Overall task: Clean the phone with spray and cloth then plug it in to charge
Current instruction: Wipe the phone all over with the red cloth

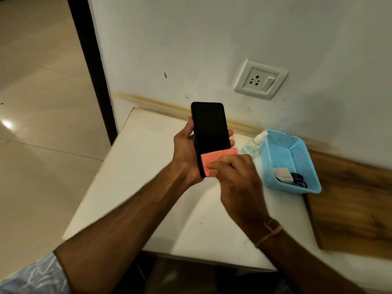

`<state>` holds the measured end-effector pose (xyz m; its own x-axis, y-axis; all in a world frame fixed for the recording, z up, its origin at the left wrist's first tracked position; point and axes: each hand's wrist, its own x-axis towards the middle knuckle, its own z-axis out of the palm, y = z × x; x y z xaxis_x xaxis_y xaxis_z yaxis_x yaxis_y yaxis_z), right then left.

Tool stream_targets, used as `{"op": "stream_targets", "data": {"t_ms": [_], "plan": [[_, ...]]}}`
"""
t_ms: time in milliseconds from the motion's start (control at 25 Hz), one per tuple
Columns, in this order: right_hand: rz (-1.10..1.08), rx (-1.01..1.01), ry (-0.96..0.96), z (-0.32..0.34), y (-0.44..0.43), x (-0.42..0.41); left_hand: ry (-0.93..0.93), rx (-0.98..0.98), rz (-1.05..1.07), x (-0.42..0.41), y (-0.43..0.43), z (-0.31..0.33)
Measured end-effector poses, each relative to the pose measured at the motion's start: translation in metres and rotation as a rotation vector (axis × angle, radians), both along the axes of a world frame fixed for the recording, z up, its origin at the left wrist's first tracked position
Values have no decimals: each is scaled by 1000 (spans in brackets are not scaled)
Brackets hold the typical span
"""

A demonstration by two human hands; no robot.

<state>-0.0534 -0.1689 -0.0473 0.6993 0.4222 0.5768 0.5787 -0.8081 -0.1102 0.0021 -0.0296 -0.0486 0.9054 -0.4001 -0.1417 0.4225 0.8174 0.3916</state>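
Note:
A black phone (211,126) with a dark screen is held upright above the white table (135,179). My left hand (186,151) grips it from behind, thumb on the left edge and fingertips on the right edge. My right hand (235,179) presses a pink cloth (212,159) against the lower part of the screen. A clear spray bottle (255,143) with a white nozzle stands beside the blue basket (301,145). Inside the basket lie a white charger (283,176) and a black cable (298,179).
A white wall socket (261,79) with a switch sits on the wall above the table. A wooden panel (350,204) lies to the right of the basket. Tiled floor (42,124) and a dark door frame (91,60) are to the left.

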Motion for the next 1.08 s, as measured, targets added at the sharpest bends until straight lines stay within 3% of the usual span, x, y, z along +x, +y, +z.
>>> {"op": "stream_targets", "data": {"t_ms": [160,320,520,640,760,880,1080], "plan": [[194,-117,50,8,-12,2,3,-44,6,-1,-3,0],[-5,35,49,16,-15,17,-4,-26,45,2,1,-1],[246,-2,121,18,5,15,12,10,37,2,0,-4],[87,91,113,44,24,58,78,2,54,0,-8,-5],[-21,58,97,64,49,100,77,24,133,-1,-18,-8],[-28,72,84,70,63,116,65,83,208,1,-14,-9],[57,153,131,45,47,68,78,-28,125,2,0,-5]]}}
